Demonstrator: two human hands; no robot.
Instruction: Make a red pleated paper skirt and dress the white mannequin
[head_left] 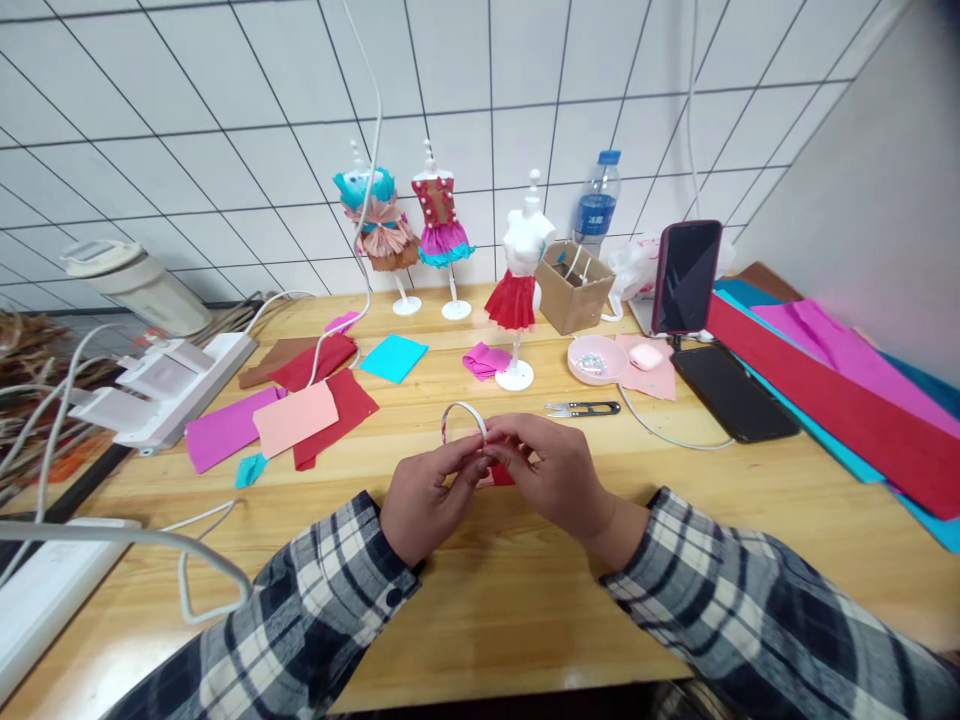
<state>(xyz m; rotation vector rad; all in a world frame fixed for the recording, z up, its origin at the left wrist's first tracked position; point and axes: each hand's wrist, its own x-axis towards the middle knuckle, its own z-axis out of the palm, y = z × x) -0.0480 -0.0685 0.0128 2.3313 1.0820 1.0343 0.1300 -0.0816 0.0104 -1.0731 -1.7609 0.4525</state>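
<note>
Where both hands' grip meets, a looped strip [461, 412] arches above.

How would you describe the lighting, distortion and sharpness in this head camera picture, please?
Head view: even indoor light with soft shadows; the white tiled wall has grid lines that bow, showing wide-angle distortion; the glossy dark upright phone shows a faint sheen; the left hand and right hand, pinching a thin curved strip, are reasonably sharp; the edges look stretched.

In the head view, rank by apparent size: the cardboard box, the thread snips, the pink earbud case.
1. cardboard box
2. thread snips, long but thin
3. pink earbud case
The box stands farther back, so its lead is safe.
</note>
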